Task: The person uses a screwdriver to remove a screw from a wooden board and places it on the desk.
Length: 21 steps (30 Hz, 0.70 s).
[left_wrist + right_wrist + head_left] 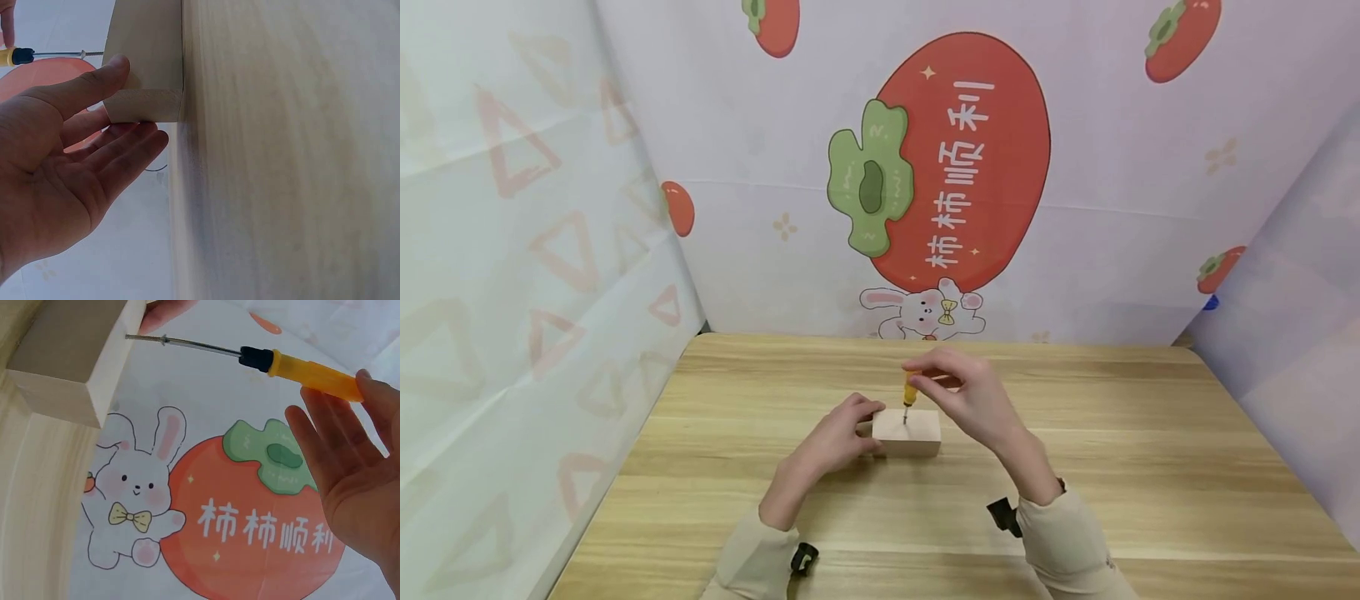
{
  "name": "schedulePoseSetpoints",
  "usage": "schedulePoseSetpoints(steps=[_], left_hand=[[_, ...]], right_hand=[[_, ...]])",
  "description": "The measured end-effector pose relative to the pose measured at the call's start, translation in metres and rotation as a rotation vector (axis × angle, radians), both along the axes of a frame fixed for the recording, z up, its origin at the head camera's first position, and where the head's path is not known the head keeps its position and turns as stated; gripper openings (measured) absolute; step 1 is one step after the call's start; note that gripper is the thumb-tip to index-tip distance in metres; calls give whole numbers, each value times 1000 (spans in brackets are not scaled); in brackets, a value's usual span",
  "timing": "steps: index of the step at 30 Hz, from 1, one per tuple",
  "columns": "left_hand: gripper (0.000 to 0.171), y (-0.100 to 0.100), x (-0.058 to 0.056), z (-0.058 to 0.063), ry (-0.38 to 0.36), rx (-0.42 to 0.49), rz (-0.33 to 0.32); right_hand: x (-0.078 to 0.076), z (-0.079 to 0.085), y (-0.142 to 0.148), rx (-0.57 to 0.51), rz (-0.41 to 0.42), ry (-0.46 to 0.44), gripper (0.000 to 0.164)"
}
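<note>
A pale wooden block (922,427) lies flat on the table. My left hand (837,435) holds its left end, the thumb (112,75) on the near side and the other fingers round toward the far side. A screw (145,338) stands upright in the block's top face, much of its shank showing. On the screw's head rests the tip of a screwdriver (315,374) with a yellow handle and black collar. Above the block my right hand (973,396) pinches the handle's top end between thumb and fingertips. The screwdriver stands nearly upright, in line with the screw.
The wood-grain table (1120,467) spreads out around the block. Behind it hangs a white cloth backdrop (1097,167) printed with persimmons and a rabbit, with another cloth (535,250) along the left. Black straps with small mounts (1004,517) sit at both wrists.
</note>
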<state>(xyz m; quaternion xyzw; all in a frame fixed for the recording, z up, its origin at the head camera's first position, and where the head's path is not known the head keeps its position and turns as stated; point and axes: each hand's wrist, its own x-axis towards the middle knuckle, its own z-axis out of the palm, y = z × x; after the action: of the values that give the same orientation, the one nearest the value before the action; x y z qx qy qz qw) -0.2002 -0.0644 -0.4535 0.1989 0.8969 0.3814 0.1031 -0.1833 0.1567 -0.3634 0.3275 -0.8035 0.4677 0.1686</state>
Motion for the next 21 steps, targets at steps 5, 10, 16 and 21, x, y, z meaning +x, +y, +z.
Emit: schedulePoseSetpoints(steps=[5, 10, 16, 21], left_hand=[[56, -1, -1, -1, 2, 9, -5], [56, -1, -1, -1, 3, 12, 1], [56, -1, 1, -1, 8, 13, -3], [56, -1, 1, -1, 11, 6, -6]], right_hand=[[3, -5, -7, -26, -53, 80, 22], [-1, -2, -9, 12, -68, 120, 22], [-4, -1, -2, 22, 120, 36, 22], [-3, -6, -6, -18, 89, 31, 20]])
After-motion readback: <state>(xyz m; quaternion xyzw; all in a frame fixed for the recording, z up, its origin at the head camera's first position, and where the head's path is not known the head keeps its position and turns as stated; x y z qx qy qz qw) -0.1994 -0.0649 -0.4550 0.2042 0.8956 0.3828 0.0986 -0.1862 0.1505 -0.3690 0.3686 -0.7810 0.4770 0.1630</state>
